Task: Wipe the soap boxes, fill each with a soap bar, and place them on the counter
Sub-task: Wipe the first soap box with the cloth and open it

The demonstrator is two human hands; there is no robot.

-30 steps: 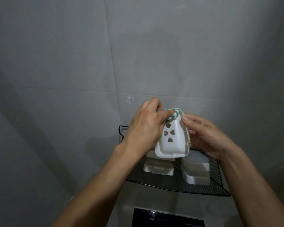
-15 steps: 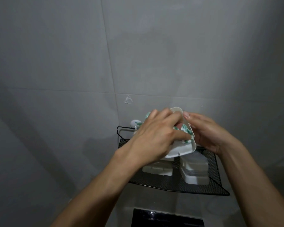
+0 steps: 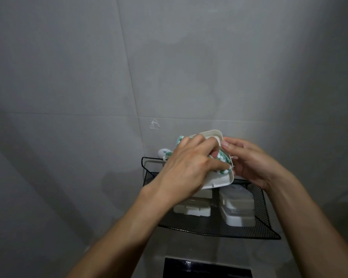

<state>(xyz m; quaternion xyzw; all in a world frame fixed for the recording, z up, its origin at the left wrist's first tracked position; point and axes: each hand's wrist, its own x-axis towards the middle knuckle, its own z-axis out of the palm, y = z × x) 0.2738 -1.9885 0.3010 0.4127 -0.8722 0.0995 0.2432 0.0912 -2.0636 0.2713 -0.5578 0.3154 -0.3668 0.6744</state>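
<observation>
A white soap box (image 3: 219, 180) is held tilted above the black mesh shelf (image 3: 209, 227). My right hand (image 3: 251, 163) grips its right edge from behind. My left hand (image 3: 191, 167) presses a green-and-white cloth (image 3: 222, 157) into the box, its fingers curled over the cloth. Part of the cloth sticks out beyond my left hand at the far side. More white soap boxes sit on the shelf: one stack (image 3: 192, 209) below my left hand and another stack (image 3: 238, 209) at the right. Most of the held box is hidden by my left hand.
The shelf hangs on a grey tiled wall (image 3: 169, 67). A white fixture with a dark glossy panel (image 3: 206, 268) lies below the shelf at the bottom edge of the view.
The box has tipped from upright, with its heart-shaped holes facing me, to a flatter tilt. My left hand has moved the cloth from the box's top rim into the box.
</observation>
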